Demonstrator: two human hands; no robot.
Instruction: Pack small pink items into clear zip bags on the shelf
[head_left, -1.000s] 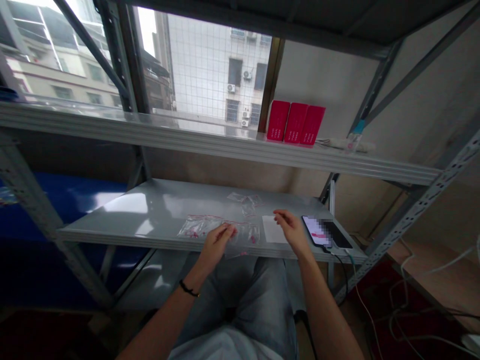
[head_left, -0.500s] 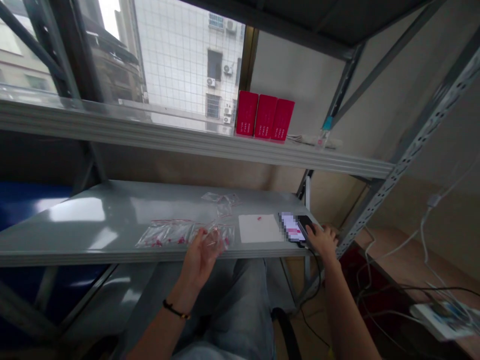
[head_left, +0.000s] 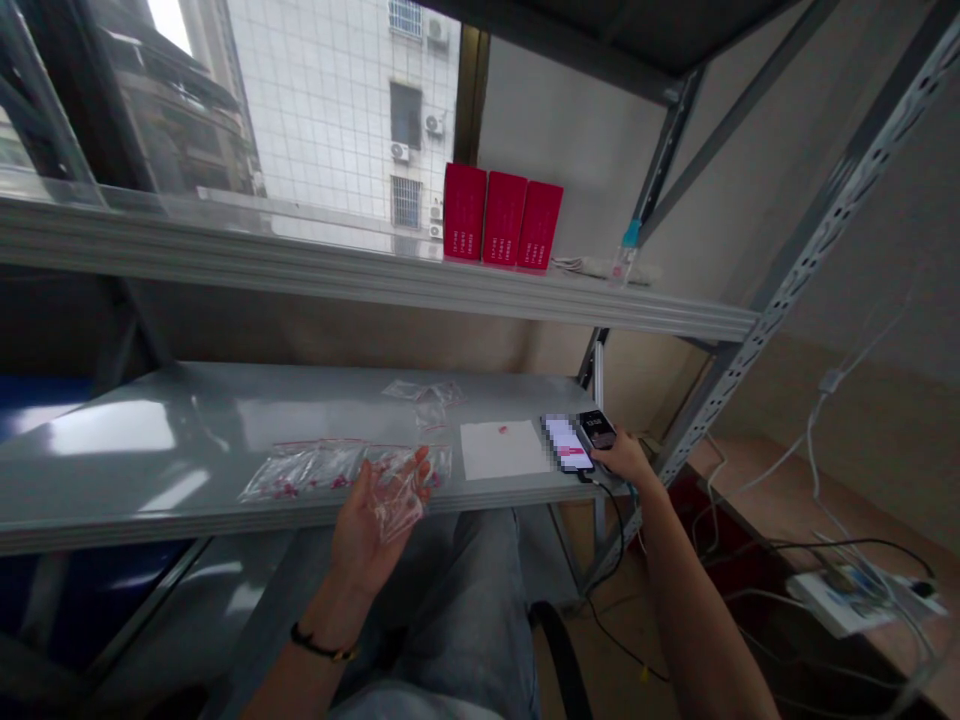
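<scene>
**Reader:** What does the head feed show at the hands?

**Operator:** I see the left hand (head_left: 373, 530) turned palm up, fingers spread and slightly curled, with a crumpled transparent plastic bag (head_left: 399, 507) draped over them; I cannot tell whether any finger pinches it. A black bracelet (head_left: 322, 645) circles that wrist. The right hand (head_left: 628, 460) is curled around a small black handheld device (head_left: 597, 429), its fingers pressed against the device's sides.

**Reader:** And the surface?

**Operator:** The hands are at the front edge of a pale grey steel shelf (head_left: 135, 440). On it I count 2 transparent bags with pink contents (head_left: 304, 471), side by side, and a small heap of transparent bags (head_left: 420, 392) behind them. A white paper sheet (head_left: 501, 450) bears 1 small pink speck (head_left: 502, 429). Just beside it lies a smartphone (head_left: 564, 445), its screen pixelated, with a black cable (head_left: 611, 530) hanging below.

**Reader:** The room?

**Operator:** Above stand 3 upright red cartons (head_left: 502, 215) and a small bottle with a blue cap (head_left: 627, 252) on a second grey shelf (head_left: 337, 270). Behind it, a wire-meshed window (head_left: 337, 100) faces a tiled building. White cables (head_left: 810, 470) run down to a power strip (head_left: 851, 600) on a wooden floor at lower right.
</scene>
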